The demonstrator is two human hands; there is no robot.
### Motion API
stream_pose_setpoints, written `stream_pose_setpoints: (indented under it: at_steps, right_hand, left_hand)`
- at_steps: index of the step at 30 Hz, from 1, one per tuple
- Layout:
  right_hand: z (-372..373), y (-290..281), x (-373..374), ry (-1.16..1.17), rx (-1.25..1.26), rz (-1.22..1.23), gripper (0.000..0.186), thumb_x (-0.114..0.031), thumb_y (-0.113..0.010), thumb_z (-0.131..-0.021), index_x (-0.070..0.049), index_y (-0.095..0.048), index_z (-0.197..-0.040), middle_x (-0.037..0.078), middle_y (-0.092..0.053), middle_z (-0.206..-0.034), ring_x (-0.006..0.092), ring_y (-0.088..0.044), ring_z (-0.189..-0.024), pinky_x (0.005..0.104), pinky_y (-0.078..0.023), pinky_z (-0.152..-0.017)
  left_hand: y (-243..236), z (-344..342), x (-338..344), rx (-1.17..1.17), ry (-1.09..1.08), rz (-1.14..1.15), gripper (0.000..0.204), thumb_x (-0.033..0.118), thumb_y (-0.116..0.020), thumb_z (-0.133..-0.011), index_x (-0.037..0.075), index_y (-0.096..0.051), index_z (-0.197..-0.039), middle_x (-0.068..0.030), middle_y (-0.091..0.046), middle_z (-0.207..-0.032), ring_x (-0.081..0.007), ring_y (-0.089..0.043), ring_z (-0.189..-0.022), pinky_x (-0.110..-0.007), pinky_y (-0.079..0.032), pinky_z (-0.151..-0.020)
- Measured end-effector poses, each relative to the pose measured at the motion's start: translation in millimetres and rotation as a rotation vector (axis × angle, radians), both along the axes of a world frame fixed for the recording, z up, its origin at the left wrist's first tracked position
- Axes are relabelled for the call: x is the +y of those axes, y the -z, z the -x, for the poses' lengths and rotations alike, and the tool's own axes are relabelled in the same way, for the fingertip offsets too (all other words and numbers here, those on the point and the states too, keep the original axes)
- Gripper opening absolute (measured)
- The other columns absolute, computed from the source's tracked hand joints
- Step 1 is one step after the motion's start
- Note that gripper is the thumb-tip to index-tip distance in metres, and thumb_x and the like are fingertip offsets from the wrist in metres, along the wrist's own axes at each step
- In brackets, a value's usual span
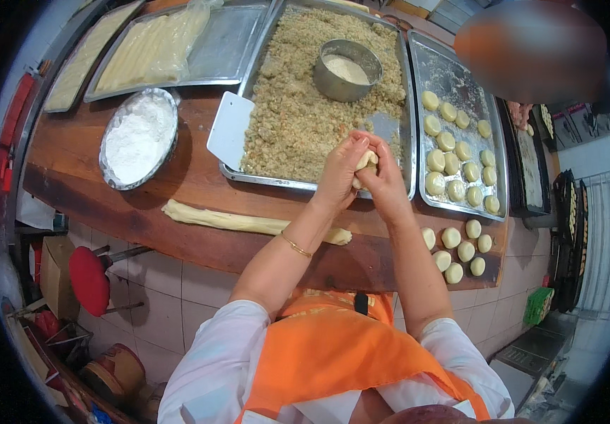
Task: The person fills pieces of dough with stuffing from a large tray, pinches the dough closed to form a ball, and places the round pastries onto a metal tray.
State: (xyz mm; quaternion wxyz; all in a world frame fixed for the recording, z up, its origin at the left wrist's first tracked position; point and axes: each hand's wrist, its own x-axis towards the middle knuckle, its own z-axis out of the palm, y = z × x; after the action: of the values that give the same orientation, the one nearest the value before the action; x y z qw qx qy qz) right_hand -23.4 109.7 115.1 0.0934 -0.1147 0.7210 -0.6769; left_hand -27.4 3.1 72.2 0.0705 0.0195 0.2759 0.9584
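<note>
Both my hands come together over the front edge of a large metal tray (293, 182) of crumbly, tan filling (291, 106). Between them is a small piece of pale dough (367, 161). My left hand (340, 168) cups it from one side, and my right hand (388, 185) closes round it from the other; some of the fingers are hidden. A long dough roll (227, 220) lies on the wooden table, passing behind my left forearm. Several round dough pieces (450, 237) sit on the wood right of my right forearm.
A white scraper (230, 131) rests at the tray's left corner; a round metal tin (347, 83) stands in the filling. Further left are a bowl of flour (137, 141) and trays of dough strips (142, 53). More rounds fill a right-hand tray (466, 189). A person (531, 53) is across the table.
</note>
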Motion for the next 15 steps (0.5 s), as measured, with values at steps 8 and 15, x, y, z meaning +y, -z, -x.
stream_pose_setpoints:
  at_steps: [8, 15]
  right_hand:
    - [10, -8, 11, -0.05, -0.147, 0.234, 0.054, -0.006, -0.054, -0.082, -0.005, -0.049, -0.135, 0.007, -0.056, -0.128, 0.0186, -0.054, -0.118, 0.0303, -0.041, -0.103]
    - [4, -16, 15, -0.217, 0.256, -0.206, 0.071, -0.031, -0.072, -0.079, -0.009, -0.043, -0.141, 0.01, -0.041, -0.148, 0.0272, -0.034, -0.141, 0.0426, -0.03, -0.115]
  left_hand:
    - [-5, 5, -3, 0.038, 0.124, -0.039, 0.031, 0.032, -0.049, -0.104, 0.007, -0.054, -0.122, -0.0022, -0.062, -0.098, -0.0091, -0.062, -0.082, -0.021, -0.053, -0.062]
    - [5, -7, -11, 0.027, 0.176, -0.08, 0.052, 0.048, -0.047, -0.103, 0.008, -0.047, -0.138, -0.004, -0.058, -0.12, -0.0125, -0.059, -0.105, -0.027, -0.051, -0.082]
